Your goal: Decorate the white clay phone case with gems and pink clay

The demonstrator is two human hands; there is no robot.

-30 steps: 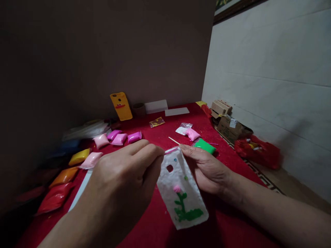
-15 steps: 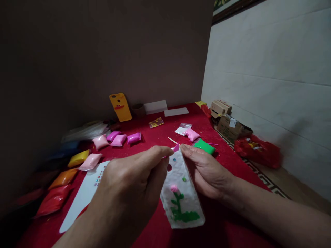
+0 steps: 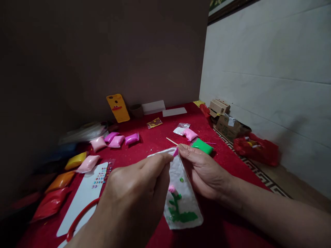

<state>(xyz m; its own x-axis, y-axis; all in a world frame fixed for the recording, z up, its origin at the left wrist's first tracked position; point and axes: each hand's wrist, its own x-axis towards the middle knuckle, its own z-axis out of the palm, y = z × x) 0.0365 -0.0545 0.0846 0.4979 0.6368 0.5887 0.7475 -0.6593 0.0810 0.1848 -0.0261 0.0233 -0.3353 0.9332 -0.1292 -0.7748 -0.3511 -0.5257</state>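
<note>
A flat white clay-covered panel is tilted in front of me, decorated with a green clay plant, a pink flower and a small green dot. My right hand grips its upper right edge, thumb on the front near the corner. My left hand crosses over the panel's left side and pinches a small pointed magenta piece against that corner, close to my right thumb. Whether the piece is clay or a tool tip, I cannot tell. My left hand hides part of the panel's face.
Packets of coloured clay, including a green one and a red one, lie around on the red cloth. At left are a white board with gem stickers and a red-handled tool. A yellow phone case stands behind.
My left hand has turned and now covers the blue and dark red dots on the panel. The magenta piece has tilted. The panel's top edge and the red handle show more.
</note>
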